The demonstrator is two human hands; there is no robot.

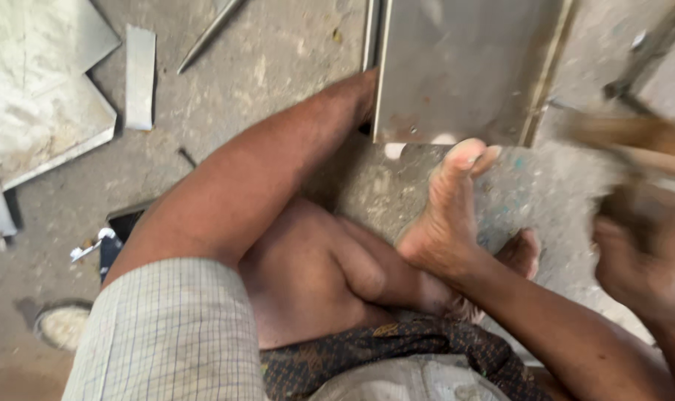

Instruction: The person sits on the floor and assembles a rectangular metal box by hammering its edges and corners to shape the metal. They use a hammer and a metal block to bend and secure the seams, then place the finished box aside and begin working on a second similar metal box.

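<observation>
— Grey sheet-metal panel with folded edges [463,67] lies flat on the dusty concrete floor [278,52], and that is the piece being worked. The left hand [363,93] reaches to its left edge, fingers hidden behind the rim, so I cannot tell how they grip.

— And the right hand [642,252]?

— Right of the panel and nearer the person, blurred, closed around a brown wooden handle [634,137] that slants up toward the panel's right corner. It looks like a hammering stroke in mid-swing, as I judge it.

— What does the blow call for?

— Steadiness: the panel must stay pinned. A bare foot [449,215] presses toes against its near edge. Left of the panel lie pale metal offcuts [47,96] and a thin rod [207,33].

— Arm pose?

— Left arm stretched straight out; right arm bent, wrist cocked.
</observation>
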